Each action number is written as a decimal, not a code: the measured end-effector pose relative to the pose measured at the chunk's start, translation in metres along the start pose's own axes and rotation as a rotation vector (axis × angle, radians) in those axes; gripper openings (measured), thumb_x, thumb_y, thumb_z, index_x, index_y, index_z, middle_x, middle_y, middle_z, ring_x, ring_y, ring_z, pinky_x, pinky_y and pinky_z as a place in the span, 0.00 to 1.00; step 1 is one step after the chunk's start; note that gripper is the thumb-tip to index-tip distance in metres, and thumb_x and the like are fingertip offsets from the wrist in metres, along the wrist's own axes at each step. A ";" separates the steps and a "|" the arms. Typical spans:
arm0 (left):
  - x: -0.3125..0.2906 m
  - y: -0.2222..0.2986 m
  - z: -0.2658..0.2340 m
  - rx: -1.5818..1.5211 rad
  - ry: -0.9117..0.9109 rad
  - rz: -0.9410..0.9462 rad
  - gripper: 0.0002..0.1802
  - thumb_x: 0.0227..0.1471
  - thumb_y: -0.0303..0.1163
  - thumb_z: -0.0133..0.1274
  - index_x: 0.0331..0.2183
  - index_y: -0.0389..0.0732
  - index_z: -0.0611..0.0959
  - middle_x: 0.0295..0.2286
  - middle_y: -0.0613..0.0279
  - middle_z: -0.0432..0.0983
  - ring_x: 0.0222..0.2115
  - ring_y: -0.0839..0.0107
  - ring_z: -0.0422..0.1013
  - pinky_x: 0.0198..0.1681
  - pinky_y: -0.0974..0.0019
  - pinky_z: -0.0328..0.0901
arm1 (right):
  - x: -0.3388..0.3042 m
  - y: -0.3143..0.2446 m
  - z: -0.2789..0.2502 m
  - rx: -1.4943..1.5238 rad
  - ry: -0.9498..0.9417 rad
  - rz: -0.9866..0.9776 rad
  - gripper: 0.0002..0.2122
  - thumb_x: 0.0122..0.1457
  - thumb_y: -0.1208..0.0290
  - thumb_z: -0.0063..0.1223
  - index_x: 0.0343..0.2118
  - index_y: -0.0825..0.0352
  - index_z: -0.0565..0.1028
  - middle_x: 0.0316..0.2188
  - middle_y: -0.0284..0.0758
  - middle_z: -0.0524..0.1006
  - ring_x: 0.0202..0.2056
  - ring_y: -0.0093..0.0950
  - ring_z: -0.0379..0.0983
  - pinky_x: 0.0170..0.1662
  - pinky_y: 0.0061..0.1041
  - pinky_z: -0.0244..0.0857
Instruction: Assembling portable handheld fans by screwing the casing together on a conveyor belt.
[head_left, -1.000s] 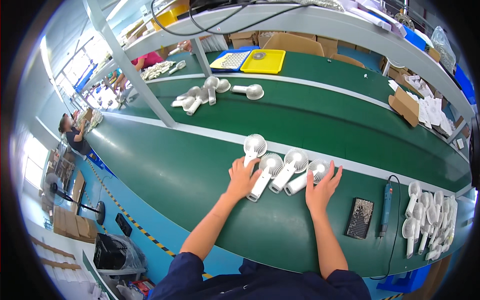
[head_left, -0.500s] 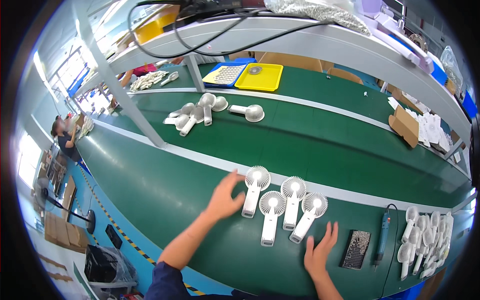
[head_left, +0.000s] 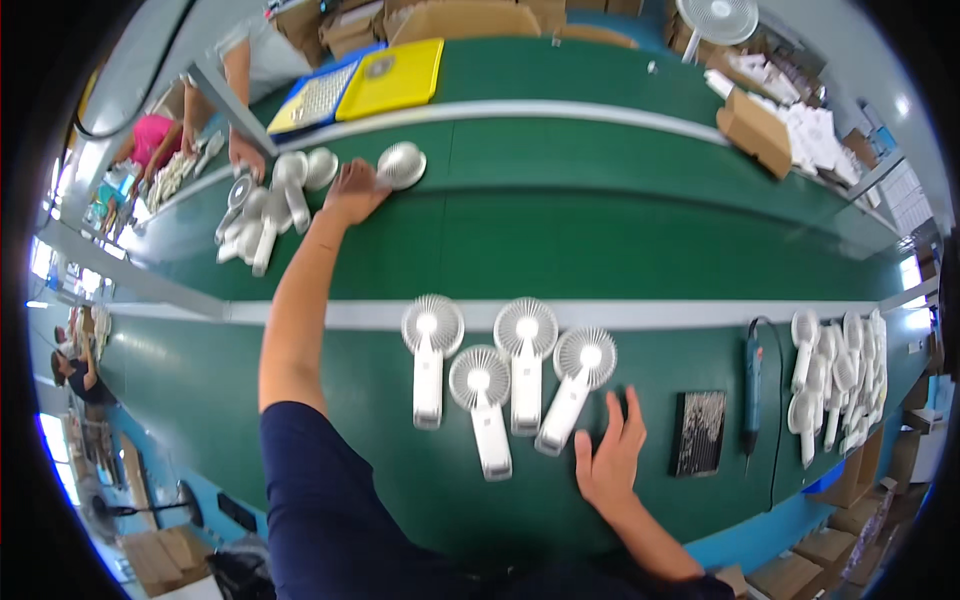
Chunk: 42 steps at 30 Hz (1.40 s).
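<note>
Surface (head_left: 600,250), broad and green, crossed from left edge to right edge by a grey rail (head_left: 650,315). Toward its right edge lies a pile of white fans (head_left: 840,370). Nearer the middle, between the rail and the near edge, four white handheld fans (head_left: 524,385) lie with handles toward the wearer. Beyond the rail, toward the far left corner, sits a loose cluster of fans (head_left: 265,210), with another person's hand (head_left: 246,153) just beside it. A blue electric screwdriver (head_left: 752,385) and a small black tray (head_left: 681,435) of tiny shiny pieces lie between the four fans and the pile. The right hand (head_left: 612,465) is near the rightmost of the four, fingers spread and empty. The left hand (head_left: 352,192) stretches past the rail to a lone fan (head_left: 402,165), right of the cluster; its fingers bend at the mostly hidden handle, but whether they have closed cannot be told. Picking up seems the step in hand, calling for a secure wrap around that handle
</note>
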<state>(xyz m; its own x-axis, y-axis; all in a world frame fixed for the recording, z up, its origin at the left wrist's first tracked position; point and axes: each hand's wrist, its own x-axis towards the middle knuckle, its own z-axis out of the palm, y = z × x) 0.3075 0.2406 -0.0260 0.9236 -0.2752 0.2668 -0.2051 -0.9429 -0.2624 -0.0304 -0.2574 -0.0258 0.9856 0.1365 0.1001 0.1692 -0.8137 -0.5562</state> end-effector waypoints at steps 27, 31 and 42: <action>-0.254 0.218 -0.137 -0.624 0.431 -0.754 0.30 0.55 0.38 0.57 0.54 0.32 0.69 0.49 0.42 0.67 0.51 0.46 0.63 0.55 0.51 0.58 | 0.003 0.024 0.018 0.008 0.143 -0.127 0.27 0.66 0.58 0.41 0.61 0.74 0.58 0.60 0.51 0.58 0.63 0.49 0.50 0.65 0.49 0.40; -0.157 0.120 -0.087 -0.590 0.319 -0.865 0.35 0.53 0.47 0.58 0.52 0.31 0.70 0.48 0.39 0.70 0.51 0.45 0.67 0.54 0.51 0.62 | 0.007 0.020 0.017 -0.045 0.070 -0.129 0.26 0.65 0.60 0.40 0.59 0.74 0.59 0.59 0.51 0.60 0.64 0.50 0.50 0.64 0.51 0.39; -0.041 0.025 0.031 -0.413 0.163 -1.056 0.40 0.54 0.45 0.53 0.57 0.27 0.59 0.43 0.39 0.76 0.44 0.46 0.75 0.47 0.50 0.70 | 0.008 0.006 0.021 -0.160 -0.033 -0.094 0.27 0.64 0.59 0.41 0.58 0.75 0.60 0.58 0.51 0.60 0.63 0.53 0.49 0.63 0.53 0.37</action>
<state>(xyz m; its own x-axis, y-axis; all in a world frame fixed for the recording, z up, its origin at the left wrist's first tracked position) 0.2743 0.2345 -0.0725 0.6515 0.6978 0.2977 0.5294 -0.6992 0.4805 -0.0219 -0.2495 -0.0456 0.9656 0.2326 0.1166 0.2601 -0.8756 -0.4070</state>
